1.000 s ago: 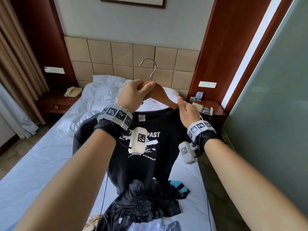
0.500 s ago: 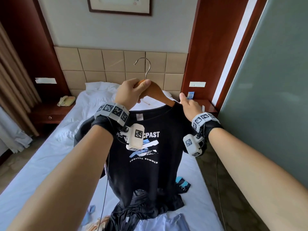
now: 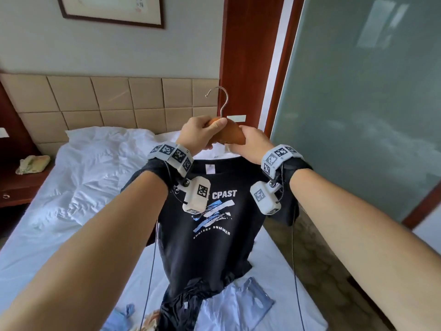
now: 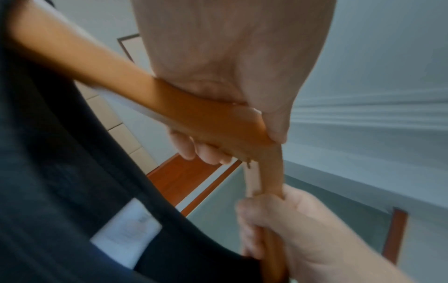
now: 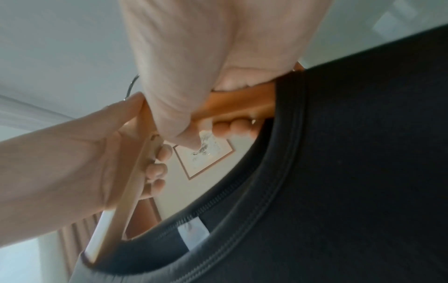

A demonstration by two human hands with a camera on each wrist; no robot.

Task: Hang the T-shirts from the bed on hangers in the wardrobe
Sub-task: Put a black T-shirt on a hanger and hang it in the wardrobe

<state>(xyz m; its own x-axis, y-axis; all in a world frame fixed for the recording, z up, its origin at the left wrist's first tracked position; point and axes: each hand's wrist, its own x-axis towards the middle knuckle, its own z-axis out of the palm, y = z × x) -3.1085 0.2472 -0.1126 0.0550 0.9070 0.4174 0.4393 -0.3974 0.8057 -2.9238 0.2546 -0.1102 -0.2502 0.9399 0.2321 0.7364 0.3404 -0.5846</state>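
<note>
A headboard [image 3: 114,101] of tan padded squares is seen across the middle left of the frame, set against a pale grey wall [image 3: 107,53] on which a framed picture [image 3: 112,8] is hung at the top. A red-brown wooden panel [image 3: 248,56] is placed upright at the upper centre, and the right side of the frame is filled by a frosted green glass partition [image 3: 370,103]. At the left edge a dark wooden nightstand [image 3: 16,185] is seen, with a cream telephone [image 3: 33,163] laid on it, and a mottled brown floor [image 3: 322,254] is shown at the lower right.
</note>
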